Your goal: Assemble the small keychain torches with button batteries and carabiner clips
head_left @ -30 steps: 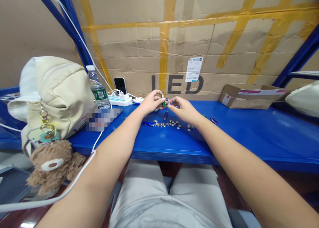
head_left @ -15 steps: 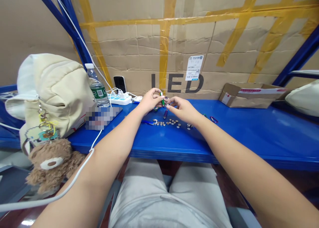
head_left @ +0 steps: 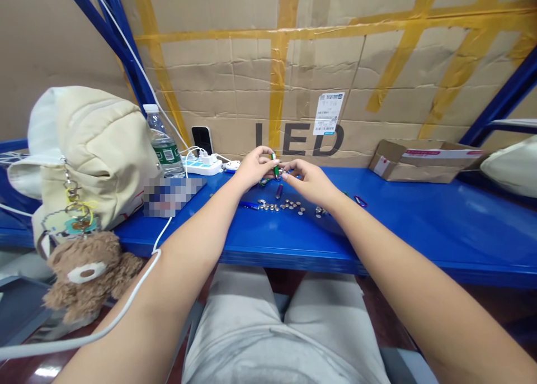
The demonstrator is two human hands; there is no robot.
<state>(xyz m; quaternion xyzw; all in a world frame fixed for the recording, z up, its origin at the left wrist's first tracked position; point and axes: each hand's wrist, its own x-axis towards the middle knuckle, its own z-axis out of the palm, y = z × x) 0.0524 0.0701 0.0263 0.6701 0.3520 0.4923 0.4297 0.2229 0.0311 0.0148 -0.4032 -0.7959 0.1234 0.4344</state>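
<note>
My left hand (head_left: 257,169) grips a small green cylinder (head_left: 276,170) that stands nearly upright between thumb and fingers. Close on its right, my right hand (head_left: 308,180) has its thumb and fingers bent towards the cylinder's lower end; whether they pinch something small is hidden. Below the hands, a dark purple cylinder (head_left: 279,192) rests on the blue table (head_left: 268,233). Several silver button cells (head_left: 289,205) lie scattered in front, with a blue pen-like piece (head_left: 249,205) at their left. A purple carabiner (head_left: 360,201) lies right of my right hand.
A cream bag (head_left: 96,155) with a brown plush bear (head_left: 90,272) sits at the left, beside a water bottle (head_left: 166,149) and a white power strip (head_left: 203,165). An open cardboard box (head_left: 423,163) stands at the back right. A white cable (head_left: 138,294) crosses my left forearm.
The view has shifted slightly. Both hands keep nearly the same pose around the green cylinder.
</note>
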